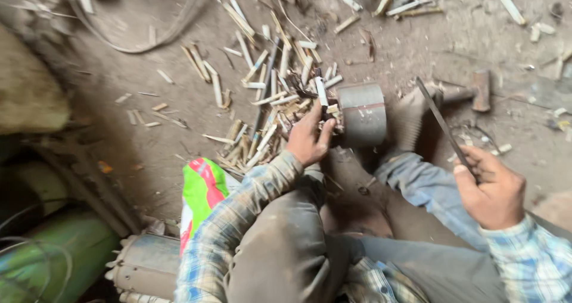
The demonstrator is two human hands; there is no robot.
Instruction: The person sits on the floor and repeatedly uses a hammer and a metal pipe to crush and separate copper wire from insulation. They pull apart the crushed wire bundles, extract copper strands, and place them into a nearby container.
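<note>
My left hand (308,139) reaches forward and pinches a short pale bamboo piece (322,93), held upright beside a grey metal cylinder (361,115) that lies on the dirt floor. My right hand (491,190) is closed around the handle of a long dark blade (442,122), which points up and to the left, above the ground. A heap of cut bamboo sticks (262,109) lies just left of the cylinder. My knees in grey trousers fill the lower middle.
A hammer (473,91) lies on the dirt past the blade. A green and pink sack (202,193) sits by my left elbow, with a ribbed metal part (146,267) and green cylinders (53,252) at lower left. Bamboo offcuts litter the floor.
</note>
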